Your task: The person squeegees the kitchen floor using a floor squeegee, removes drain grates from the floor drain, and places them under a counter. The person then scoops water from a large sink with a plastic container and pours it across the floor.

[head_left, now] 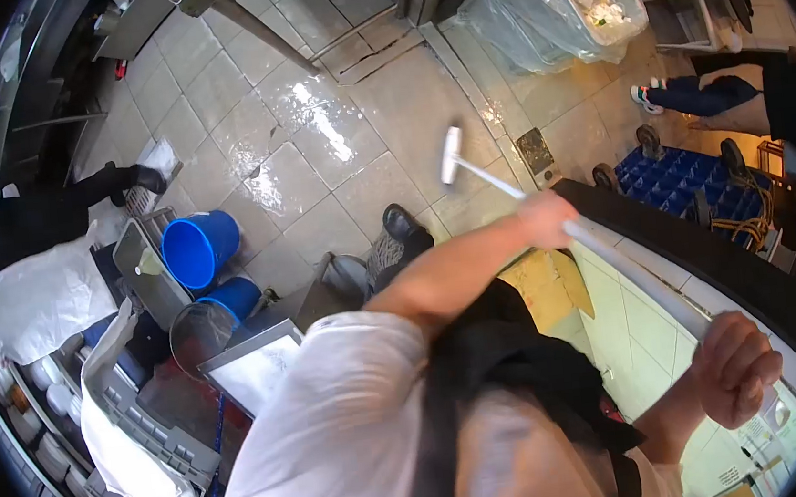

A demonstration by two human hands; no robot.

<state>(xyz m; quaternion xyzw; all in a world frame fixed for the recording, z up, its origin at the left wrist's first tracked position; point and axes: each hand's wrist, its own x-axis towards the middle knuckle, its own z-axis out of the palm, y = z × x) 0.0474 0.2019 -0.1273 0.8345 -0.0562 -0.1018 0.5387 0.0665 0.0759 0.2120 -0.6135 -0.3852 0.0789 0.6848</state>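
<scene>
A long-handled floor squeegee [451, 155] reaches out ahead of me, its white head on the wet tiles and slightly blurred. My left hand [549, 220] is wrapped around its pale handle [492, 180] partway along. Lower right, my right hand [737, 369] is closed in a fist at the handle's upper end, the grip itself partly hidden by the fingers. One black shoe [403, 224] of mine stands on the floor behind the squeegee head.
Blue buckets [202, 248] stand at left beside grey bins. A person in a white apron [44, 302] is at far left; another person's legs [723, 94] show at right. A lined trash bin [557, 8], a blue wheeled rack [665, 180] and a dark-topped low wall [696, 258] border the right.
</scene>
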